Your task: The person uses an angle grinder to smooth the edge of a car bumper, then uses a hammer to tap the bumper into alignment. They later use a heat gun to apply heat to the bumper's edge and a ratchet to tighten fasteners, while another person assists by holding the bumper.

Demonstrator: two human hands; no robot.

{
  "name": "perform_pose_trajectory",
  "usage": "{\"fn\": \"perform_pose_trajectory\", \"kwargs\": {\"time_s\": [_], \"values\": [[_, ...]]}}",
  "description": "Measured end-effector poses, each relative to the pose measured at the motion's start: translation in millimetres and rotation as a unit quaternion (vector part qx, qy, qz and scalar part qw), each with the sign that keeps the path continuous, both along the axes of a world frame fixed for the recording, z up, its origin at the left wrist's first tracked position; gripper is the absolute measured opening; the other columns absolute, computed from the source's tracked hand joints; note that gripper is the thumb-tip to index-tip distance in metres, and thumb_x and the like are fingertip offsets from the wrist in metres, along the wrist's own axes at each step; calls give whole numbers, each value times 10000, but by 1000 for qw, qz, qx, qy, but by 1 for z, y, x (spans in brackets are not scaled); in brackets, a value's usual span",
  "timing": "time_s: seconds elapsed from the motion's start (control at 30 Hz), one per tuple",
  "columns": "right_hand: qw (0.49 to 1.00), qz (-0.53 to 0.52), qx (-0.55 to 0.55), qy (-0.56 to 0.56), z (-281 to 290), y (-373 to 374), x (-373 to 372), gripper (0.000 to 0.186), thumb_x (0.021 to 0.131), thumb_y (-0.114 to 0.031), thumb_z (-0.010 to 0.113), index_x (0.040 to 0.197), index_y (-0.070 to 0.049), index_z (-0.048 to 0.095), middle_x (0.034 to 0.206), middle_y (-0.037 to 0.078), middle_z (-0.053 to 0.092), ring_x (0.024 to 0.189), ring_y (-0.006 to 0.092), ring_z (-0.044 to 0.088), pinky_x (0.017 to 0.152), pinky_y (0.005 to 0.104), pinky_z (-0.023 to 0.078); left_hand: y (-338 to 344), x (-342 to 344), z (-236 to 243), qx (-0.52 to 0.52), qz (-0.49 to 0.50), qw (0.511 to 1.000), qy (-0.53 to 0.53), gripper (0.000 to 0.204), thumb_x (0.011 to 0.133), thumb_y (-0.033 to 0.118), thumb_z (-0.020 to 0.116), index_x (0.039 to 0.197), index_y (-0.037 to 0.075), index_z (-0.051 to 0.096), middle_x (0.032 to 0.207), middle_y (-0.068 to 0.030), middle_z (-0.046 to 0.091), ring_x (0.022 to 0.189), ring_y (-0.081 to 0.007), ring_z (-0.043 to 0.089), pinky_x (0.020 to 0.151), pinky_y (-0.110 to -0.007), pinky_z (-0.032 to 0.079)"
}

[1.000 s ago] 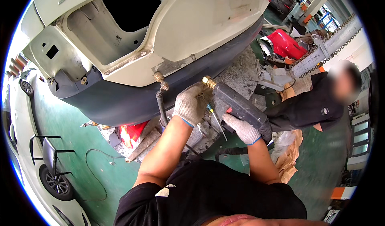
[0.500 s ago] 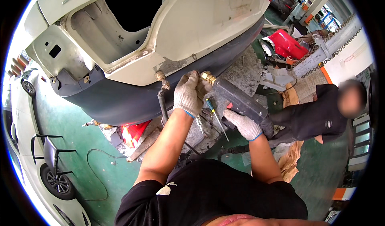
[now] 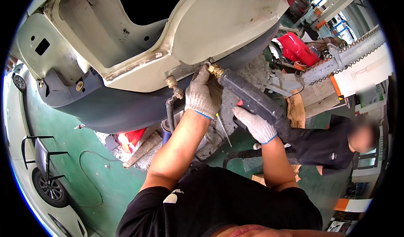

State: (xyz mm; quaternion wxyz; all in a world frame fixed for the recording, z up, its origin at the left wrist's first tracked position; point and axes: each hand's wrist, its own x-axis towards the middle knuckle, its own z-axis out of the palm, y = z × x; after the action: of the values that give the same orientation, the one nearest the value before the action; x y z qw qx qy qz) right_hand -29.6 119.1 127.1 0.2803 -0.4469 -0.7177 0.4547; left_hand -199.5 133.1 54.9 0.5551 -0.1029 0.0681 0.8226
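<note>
My right hand [image 3: 256,126], in a knit work glove, is closed round the grip of a black pistol-grip tool [image 3: 248,94] with a brass nose. Its nose is close to the lower edge of a cream car body panel [image 3: 223,30]. My gloved left hand [image 3: 202,93] has its fingers pinched beside the brass nose; what they hold is hidden. A small metal ring [image 3: 210,60] shows just beyond the nose, at a bare-metal patch on the panel. Left of that hand, a brass clamp [image 3: 174,86] on a black cable sits at the panel's edge.
Below the panel is the dark bumper [image 3: 122,106]. A screwdriver [image 3: 223,129] stands under the tool. A co-worker [image 3: 324,146] is at the right, near a chained metal beam [image 3: 345,60] and a red car part [image 3: 296,49]. Left are a black chair [image 3: 43,159] and a white car [image 3: 17,153].
My view has shifted closer to the car. The brass nose has come nearer the panel, to the small ring, with my left hand beside it. The co-worker appears lower in view.
</note>
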Motion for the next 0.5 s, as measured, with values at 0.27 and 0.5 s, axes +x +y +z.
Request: {"fn": "perform_pose_trajectory", "kwargs": {"time_s": [0.27,0.5], "values": [[998,8,45,-31,5,0,-6,169,824,-68,807,958,-56,704,860,23,675,788,130,615,722,325,518,-1,-5,-8,6,-34,999,-36,159,1043,151,577,1117,27,643,1074,-94,704,1018,-247,665,950,-410,545],[998,-8,28,-56,7,3,-11,182,816,-62,814,962,-53,707,863,22,680,782,129,619,719,322,520,4,-5,0,-19,-16,998,-66,163,1021,94,580,1147,-8,602,1044,-104,653,929,-240,645,853,-399,568]]}}
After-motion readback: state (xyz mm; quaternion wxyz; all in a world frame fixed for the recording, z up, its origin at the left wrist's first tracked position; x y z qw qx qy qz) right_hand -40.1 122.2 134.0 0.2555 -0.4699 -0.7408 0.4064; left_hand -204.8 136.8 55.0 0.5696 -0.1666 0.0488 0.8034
